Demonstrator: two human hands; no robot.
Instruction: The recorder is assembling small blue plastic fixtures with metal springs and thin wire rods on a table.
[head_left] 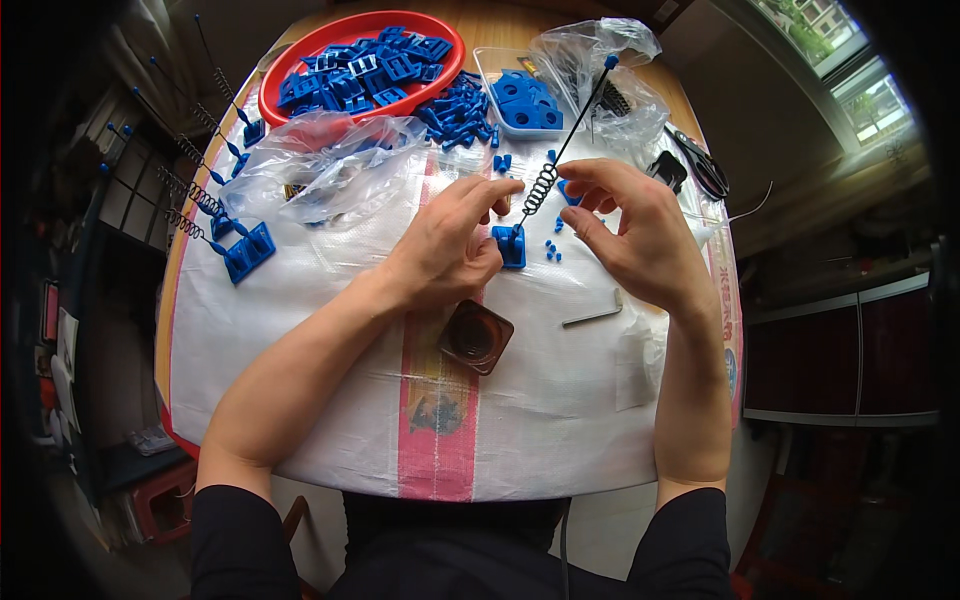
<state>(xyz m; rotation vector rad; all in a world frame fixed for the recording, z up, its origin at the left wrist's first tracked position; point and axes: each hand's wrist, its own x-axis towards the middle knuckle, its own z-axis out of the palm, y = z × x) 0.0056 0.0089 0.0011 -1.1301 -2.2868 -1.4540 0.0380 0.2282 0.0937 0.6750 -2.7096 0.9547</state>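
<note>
The hands are apart, flanking a black coil spring (540, 188) that leans up from a blue base plate (513, 254) on the bench (500, 30). The left hand (492, 222) curls beside the plate, perhaps to steady it; its fingertips are partly hidden, so contact is unclear. The right hand (577, 196) is half open, thumb and forefinger parted. Small blue caps (553, 251) and a hex key (595, 318) lie near, probably for easy reach. Beyond, a crumpled plastic bag (325, 165) blurs its contents.

Room between brown dish (503, 334) and L-shaped key (594, 318), upright black spring (540, 188) beyond.
</note>
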